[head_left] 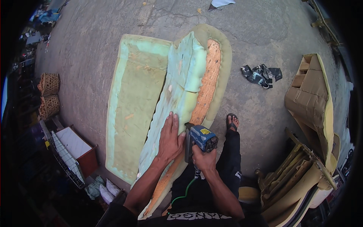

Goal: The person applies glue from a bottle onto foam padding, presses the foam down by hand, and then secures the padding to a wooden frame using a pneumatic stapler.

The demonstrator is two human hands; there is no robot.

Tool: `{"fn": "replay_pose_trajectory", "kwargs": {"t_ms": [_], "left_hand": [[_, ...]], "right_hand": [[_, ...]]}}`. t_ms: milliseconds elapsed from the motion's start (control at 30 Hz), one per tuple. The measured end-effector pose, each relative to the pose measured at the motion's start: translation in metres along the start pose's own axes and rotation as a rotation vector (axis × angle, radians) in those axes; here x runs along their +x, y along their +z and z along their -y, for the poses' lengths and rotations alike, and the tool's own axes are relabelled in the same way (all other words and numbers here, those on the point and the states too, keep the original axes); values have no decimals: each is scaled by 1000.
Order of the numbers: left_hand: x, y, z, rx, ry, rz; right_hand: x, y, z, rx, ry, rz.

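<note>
My right hand [204, 157] grips a blue pneumatic stapler [203, 137] by its handle, and a green air hose [185, 193] runs down from it. The stapler's nose is at the edge where pale green foam meets an orange-brown wooden board [207, 85]. My left hand [171, 140] lies flat with fingers stretched out on the pale green foam [183, 72] that wraps over the frame. Whether the stapler's tip touches the board I cannot tell. Left of the frame, a flat foam panel [140, 102] with a lighter border joins the piece.
A dark patterned cloth [261, 75] lies on the concrete floor [257, 41], beyond my sandalled foot [232, 123]. Cardboard-and-foam furniture frames [310, 94] stand at the right. Wicker baskets [49, 84], a white-topped cabinet [73, 143] and filled bags [100, 189] are at the left.
</note>
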State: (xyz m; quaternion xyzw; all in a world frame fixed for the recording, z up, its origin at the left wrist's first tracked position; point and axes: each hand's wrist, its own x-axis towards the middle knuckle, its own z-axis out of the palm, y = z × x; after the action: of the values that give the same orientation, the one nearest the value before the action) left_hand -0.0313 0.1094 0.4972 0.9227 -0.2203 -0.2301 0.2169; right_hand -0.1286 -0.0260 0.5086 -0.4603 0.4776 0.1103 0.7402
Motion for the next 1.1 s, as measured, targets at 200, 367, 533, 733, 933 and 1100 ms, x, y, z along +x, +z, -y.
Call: {"fn": "replay_pose_trajectory", "kwargs": {"t_ms": [200,367,533,733,933,1100], "left_hand": [[-43,-3,18,-47,-10,41],[-41,16,16,85,-67,-11],[-42,18,18,45,-50,-35],[-50,-5,23,-125,-12,85],[-91,13,29,26,-55,1],[-87,26,27,122,-90,-81]], "right_hand": [[-30,-5,-18,87,1,2],[-45,5,-36,79,35,7],[-34,19,-40,14,5,-22],[-35,10,-39,53,81,-14],[-65,6,-59,118,90,43],[-79,13,-104,-17,24,-19]]}}
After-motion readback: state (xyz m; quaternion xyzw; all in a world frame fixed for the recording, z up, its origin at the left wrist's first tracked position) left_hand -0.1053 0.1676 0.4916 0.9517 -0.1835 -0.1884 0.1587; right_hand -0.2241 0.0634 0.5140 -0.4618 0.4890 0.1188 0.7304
